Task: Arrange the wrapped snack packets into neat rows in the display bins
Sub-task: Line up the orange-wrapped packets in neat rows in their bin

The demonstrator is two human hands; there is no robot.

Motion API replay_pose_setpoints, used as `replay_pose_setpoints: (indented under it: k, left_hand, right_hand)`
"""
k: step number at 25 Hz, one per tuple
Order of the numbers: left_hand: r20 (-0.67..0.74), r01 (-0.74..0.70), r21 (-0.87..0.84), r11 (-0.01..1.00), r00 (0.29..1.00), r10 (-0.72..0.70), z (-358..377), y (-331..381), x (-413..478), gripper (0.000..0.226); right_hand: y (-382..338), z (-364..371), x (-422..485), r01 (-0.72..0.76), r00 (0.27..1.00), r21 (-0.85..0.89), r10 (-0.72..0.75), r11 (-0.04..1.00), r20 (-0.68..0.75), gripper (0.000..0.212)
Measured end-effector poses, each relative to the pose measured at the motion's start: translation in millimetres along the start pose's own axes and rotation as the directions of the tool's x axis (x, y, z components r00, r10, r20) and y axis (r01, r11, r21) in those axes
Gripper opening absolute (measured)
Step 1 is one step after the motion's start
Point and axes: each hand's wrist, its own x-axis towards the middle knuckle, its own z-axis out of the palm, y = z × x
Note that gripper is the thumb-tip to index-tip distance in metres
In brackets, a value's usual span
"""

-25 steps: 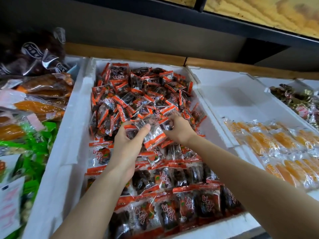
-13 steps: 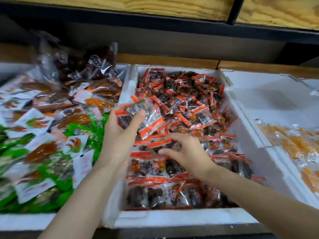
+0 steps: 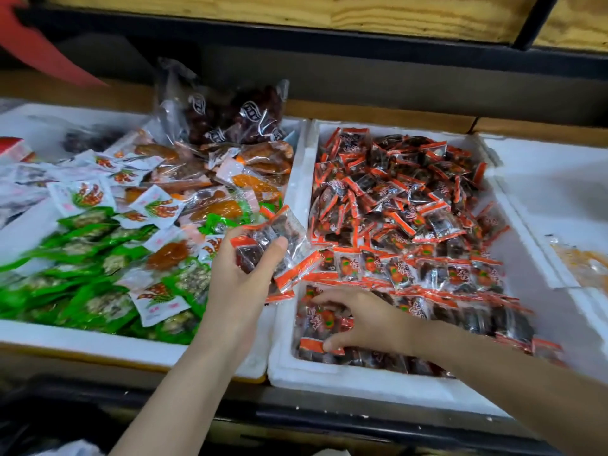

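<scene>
The left hand (image 3: 243,284) curls its grip round a small stack of packets (image 3: 279,245), up over the left wall of the white foam bin (image 3: 362,385): clear wrappers, orange-red ends, dark filling. The right hand (image 3: 371,320), grip spread wide and holding nothing, rests on the neat front rows (image 3: 437,274) in the bin's near-left corner; a loose heap (image 3: 394,192) lies behind.

red object (image 3: 39,51): cut by left edge | orange packets (image 3: 582,266): blurred | red-edged packets (image 3: 411,205): print unreadable
</scene>
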Motion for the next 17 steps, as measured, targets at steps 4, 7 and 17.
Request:
replay_pose_setpoints:
  k: [4, 7, 17]
  left_hand:
    - [0.021, 0.007, 0.002, 1.000, 1.000, -0.007, -6, -3, -10, 0.020]
    - [0.036, 0.044, -0.006, 0.999, 0.998, -0.044, -7, -6, -15, 0.024]
    - [0.155, 0.144, 0.057, 0.988, 0.976, -0.151, -14, -20, -39, 0.024]
  right_hand:
    - [-11, 4, 1, -0.010, 1.000, -0.026, 0.010, 1.000, 0.027, 0.075]
    - [-14, 1, -2, -0.010, 0.999, -0.059, 0.013, 0.998, 0.034, 0.074]
    - [-88, -21, -44, 0.007, 0.955, 0.607, 0.174, 0.795, -0.239, 0.024]
